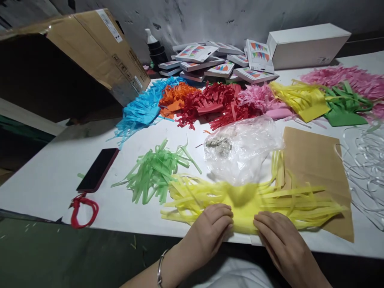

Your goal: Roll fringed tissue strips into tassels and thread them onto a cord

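A sheet of yellow fringed tissue paper lies near the table's front edge, its cut strips spreading to both sides. My left hand is closed on the near edge of its uncut middle, left of centre, with the thumb hidden. At the same edge, a little to the right, the fingers of my right hand are curled over the paper, their tips pressed together. Beyond the yellow paper lies a crumpled clear plastic bag with something greyish at its left. Loose light green paper strips lie to the left, touching the yellow fringe.
A phone with a red strap rests at left, near a large cardboard box. Bunches of coloured fringe, including blue tassels, line the back before stacked flat boxes. Brown cardboard and white string lie right.
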Available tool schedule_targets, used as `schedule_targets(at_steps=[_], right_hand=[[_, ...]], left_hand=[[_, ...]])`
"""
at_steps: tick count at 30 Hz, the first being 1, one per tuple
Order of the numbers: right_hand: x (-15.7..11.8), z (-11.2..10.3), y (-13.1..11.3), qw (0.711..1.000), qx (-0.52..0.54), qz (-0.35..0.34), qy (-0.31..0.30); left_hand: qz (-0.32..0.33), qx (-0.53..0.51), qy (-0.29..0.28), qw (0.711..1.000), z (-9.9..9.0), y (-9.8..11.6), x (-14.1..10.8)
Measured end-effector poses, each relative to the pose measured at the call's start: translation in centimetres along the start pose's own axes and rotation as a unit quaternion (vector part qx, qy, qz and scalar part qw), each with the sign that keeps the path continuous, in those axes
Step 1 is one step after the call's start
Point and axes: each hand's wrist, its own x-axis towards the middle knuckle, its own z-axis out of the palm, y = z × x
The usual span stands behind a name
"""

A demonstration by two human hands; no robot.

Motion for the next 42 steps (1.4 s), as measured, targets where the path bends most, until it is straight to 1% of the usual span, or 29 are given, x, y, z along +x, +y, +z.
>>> schedule_targets(at_steps=[4,6,9,12,15,17,19,20,22,23,25,26,28,30,32,33,35,36,39,42], right_hand=[[0.7,0.0,0.2,0.999,0.009,0.046,0.016],[1.3,0.2,0.7,0.997,-0.005,0.081,0.005],[2.6,0.8,1.8,0.990,-0.050,0.128,-0.028],[4.0,1.6,2.9,0.984,-0.085,0.148,-0.044],[5.2,2.0,3.3,0.978,-0.117,0.167,-0.044],[5.8,1.8,3.3,0.974,-0.141,0.174,-0.038],[6.0,1.3,2.9,0.971,-0.164,0.174,-0.021],[6.0,1.1,2.7,0.974,-0.164,0.159,-0.006],[5.9,0.7,2.2,0.987,-0.129,0.093,0.017],[5.7,0.7,1.9,0.993,-0.102,0.054,0.017],[5.3,1.0,1.6,0.998,-0.056,-0.007,0.000],[5.1,1.3,1.5,0.999,-0.047,-0.019,-0.011],[4.9,1.9,1.4,0.999,-0.046,-0.023,-0.016],[4.8,2.3,1.5,0.999,-0.047,-0.014,-0.009],[4.9,2.4,1.4,0.999,-0.046,0.012,0.001],[5.0,2.4,1.4,0.999,-0.045,0.025,0.007],[5.1,2.3,1.1,0.998,-0.039,0.039,0.015],[5.2,2.3,0.9,0.998,-0.037,0.040,0.015],[5.0,2.3,0.4,0.998,-0.044,0.033,0.004],[4.3,2.0,0.3,0.998,-0.055,0.016,-0.003]], left_hand=[[-0.044,-0.005,0.011,0.999,0.0,0.1,0.4],[-0.083,0.023,0.012,0.996,-0.1,0.1,1.1],[-0.162,0.106,-0.030,0.981,-0.4,-0.1,2.8],[-0.217,0.168,-0.063,0.960,-0.8,-0.7,4.6],[-0.239,0.193,-0.071,0.949,-1.1,-1.4,5.8],[-0.242,0.200,-0.084,0.946,-1.3,-1.7,6.3],[-0.238,0.199,-0.093,0.946,-1.4,-1.8,6.6],[-0.235,0.197,-0.095,0.947,-1.4,-1.9,6.7],[-0.229,0.191,-0.095,0.950,-1.5,-2.1,6.9],[-0.225,0.187,-0.094,0.952,-1.5,-2.3,7.0],[-0.218,0.180,-0.086,0.955,-1.8,-2.7,7.1],[-0.216,0.177,-0.079,0.957,-2.0,-2.8,7.1],[-0.217,0.176,-0.055,0.958,-2.5,-2.7,6.9],[-0.202,0.187,-0.009,0.961,-3.0,-2.1,6.3],[-0.130,0.205,0.033,0.970,-3.1,-1.2,5.6],[-0.082,0.217,0.040,0.972,-2.9,-0.8,5.2],[-0.004,0.243,0.020,0.970,-2.2,-0.3,4.6],[0.013,0.254,0.004,0.967,-1.7,-0.3,4.4],[0.029,0.260,-0.016,0.965,-0.7,-0.8,4.0],[0.053,0.235,-0.015,0.971,-0.8,-1.5,3.6]])
